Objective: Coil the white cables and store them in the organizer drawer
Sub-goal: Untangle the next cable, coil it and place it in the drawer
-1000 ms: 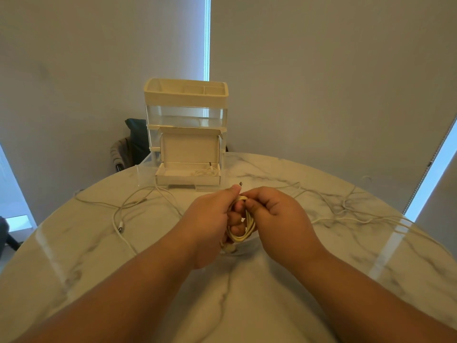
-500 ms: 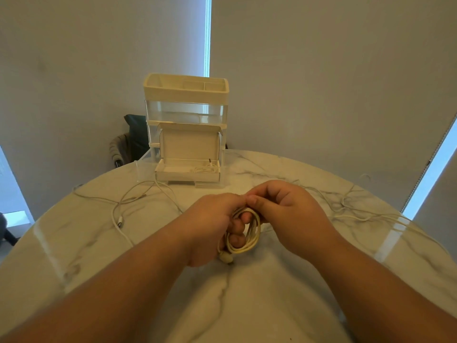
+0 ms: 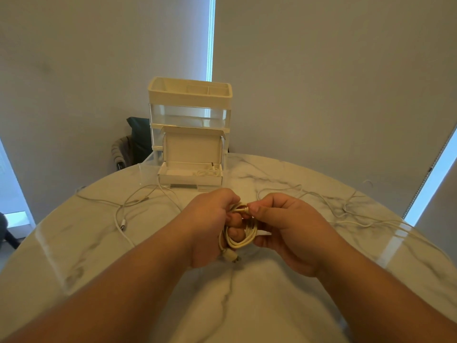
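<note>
Over the middle of the marble table, my left hand (image 3: 210,224) grips a coiled white cable (image 3: 243,240) with its fingers through the loops. One plug hangs below the coil. My right hand (image 3: 284,224) pinches the cable's other end at the top of the coil, thumb and forefinger pressed together. Behind the hands stands the white and clear organizer (image 3: 190,115). Its bottom drawer (image 3: 190,178) is pulled out and holds another coiled white cable (image 3: 206,172).
Loose white cables lie on the round marble table (image 3: 247,305): one cable (image 3: 128,209) at the left with its plug toward me, a tangled cable (image 3: 351,211) at the right. A dark chair (image 3: 128,144) stands behind the table's far left edge.
My right hand has drawn the cable's end out to the right at the top of the coil. The coil in my left hand has turned slightly, its lower plug now hanging free.
</note>
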Demonstrator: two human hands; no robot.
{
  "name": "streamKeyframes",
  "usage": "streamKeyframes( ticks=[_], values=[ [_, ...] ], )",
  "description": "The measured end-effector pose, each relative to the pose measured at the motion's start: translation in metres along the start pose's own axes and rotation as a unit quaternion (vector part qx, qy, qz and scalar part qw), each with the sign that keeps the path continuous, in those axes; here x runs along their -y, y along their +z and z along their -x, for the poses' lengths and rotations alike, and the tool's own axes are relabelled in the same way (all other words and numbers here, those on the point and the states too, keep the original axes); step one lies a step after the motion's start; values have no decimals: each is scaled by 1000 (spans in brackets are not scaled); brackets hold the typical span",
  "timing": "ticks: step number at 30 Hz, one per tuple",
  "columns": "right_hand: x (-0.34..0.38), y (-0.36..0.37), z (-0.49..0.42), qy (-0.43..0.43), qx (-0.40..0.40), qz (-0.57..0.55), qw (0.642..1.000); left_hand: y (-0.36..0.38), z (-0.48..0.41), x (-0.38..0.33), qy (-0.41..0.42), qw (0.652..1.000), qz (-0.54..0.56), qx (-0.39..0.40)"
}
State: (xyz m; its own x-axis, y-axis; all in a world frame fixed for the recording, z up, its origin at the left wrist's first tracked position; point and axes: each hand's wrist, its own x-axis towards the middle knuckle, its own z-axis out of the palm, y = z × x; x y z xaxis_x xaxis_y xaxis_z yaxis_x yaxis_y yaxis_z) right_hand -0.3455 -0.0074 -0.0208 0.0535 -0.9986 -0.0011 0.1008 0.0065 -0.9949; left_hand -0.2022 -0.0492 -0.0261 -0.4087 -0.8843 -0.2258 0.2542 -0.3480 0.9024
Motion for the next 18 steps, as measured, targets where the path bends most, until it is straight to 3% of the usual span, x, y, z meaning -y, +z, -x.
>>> streamKeyframes(
  ticks=[11, 18],
  values=[
    [-7, -1, -8, 59, 6, -70, 996, 2, 7, -2, 21, 995, -90, -32],
    [-6, -7, -9, 109, 65, -5, 992, 6, 8, 2, 40, 992, -116, -39]
  ],
)
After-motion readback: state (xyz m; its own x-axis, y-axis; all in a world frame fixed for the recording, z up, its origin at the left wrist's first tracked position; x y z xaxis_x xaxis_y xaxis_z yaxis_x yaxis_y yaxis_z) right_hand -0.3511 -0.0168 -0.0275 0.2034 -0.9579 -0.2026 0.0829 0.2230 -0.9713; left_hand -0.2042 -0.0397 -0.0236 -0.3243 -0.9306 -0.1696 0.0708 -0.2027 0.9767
